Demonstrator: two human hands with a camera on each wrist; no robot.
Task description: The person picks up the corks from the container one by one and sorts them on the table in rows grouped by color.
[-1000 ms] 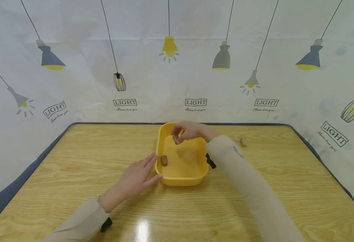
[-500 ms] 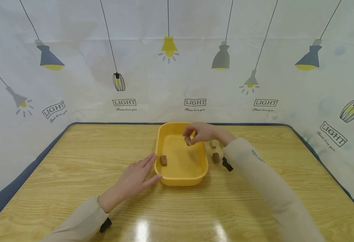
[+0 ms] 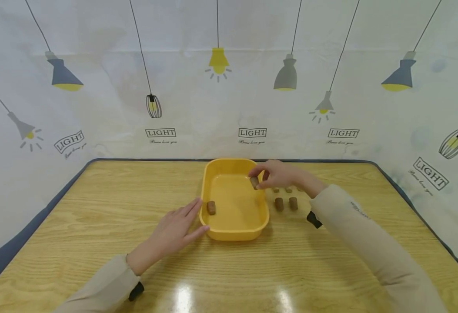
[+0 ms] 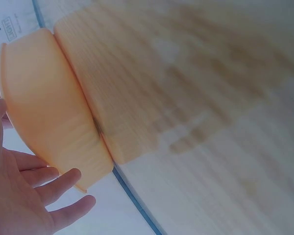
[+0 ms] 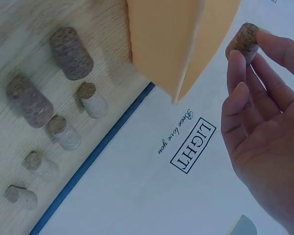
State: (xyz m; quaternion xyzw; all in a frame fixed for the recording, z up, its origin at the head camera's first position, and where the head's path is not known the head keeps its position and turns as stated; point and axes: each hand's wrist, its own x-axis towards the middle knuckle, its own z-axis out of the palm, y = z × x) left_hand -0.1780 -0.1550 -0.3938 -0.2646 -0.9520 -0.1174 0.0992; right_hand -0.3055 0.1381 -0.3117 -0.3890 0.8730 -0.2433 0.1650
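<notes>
A brown cork [image 3: 254, 182] is pinched between the thumb and fingertips of my right hand [image 3: 277, 174], above the right rim of a yellow plastic basin [image 3: 234, 235]. The right wrist view shows that cork [image 5: 244, 43] held at the fingertips, clear of the basin wall [image 5: 166, 44]. Another brown cork [image 3: 211, 208] lies inside the basin, by its left wall. My left hand [image 3: 174, 228] rests against the basin's left side with fingers extended; in the left wrist view the hand [image 4: 29, 191] lies along the basin's outer wall [image 4: 49, 107].
Right of the basin, two thick brown corks [image 3: 279, 204] stand on the wooden table [image 3: 107, 195]. Behind them is a row of several smaller pieces with cork-brown ends and pale sides [image 5: 94, 102], partly hidden by my right hand. A white lamp-print backdrop [image 3: 189, 87] rises behind.
My right hand has moved right with the cork, from over the basin's middle to its right rim, uncovering pieces on the table. The left hand and basin have stayed put.
</notes>
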